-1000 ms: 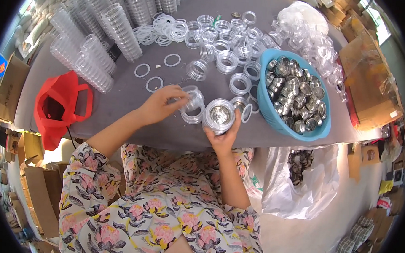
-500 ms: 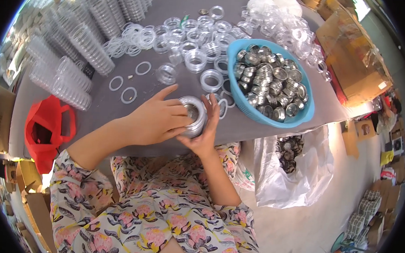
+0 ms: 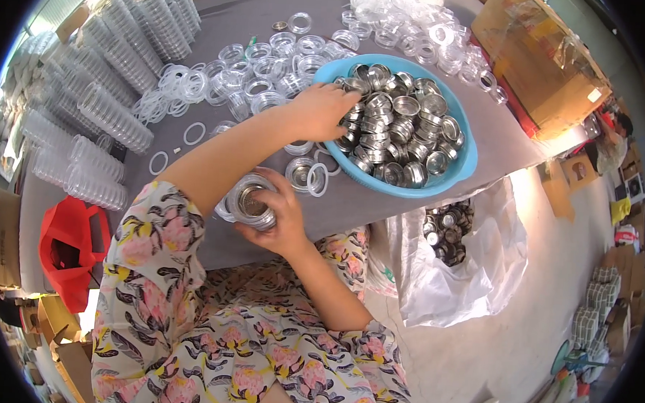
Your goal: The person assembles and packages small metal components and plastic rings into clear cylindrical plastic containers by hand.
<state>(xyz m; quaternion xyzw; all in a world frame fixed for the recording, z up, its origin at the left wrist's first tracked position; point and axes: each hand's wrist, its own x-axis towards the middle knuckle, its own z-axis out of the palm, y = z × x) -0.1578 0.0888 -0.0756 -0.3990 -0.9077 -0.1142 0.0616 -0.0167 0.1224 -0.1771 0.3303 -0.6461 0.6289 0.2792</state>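
My left hand reaches across to the light-blue plastic basin, its fingers apart on the near-left side of a heap of shiny round metal cups. Nothing shows in its grasp, though the fingertips are partly hidden. Lower down, above the table's front edge, my right hand is closed around a clear round plastic case. A metal cup sits inside the case, and my thumb presses over its rim. Another clear case and a white ring lie just beyond.
Tall stacks of clear round cases line the left side. Loose clear cases and white rings lie across the middle. A red bag hangs left, a cardboard box stands far right, and a white sack sits below the basin.
My left hand has left the clear case and moved right to the basin's metal cups. My right hand has shifted left with the case. The whole view has turned slightly.
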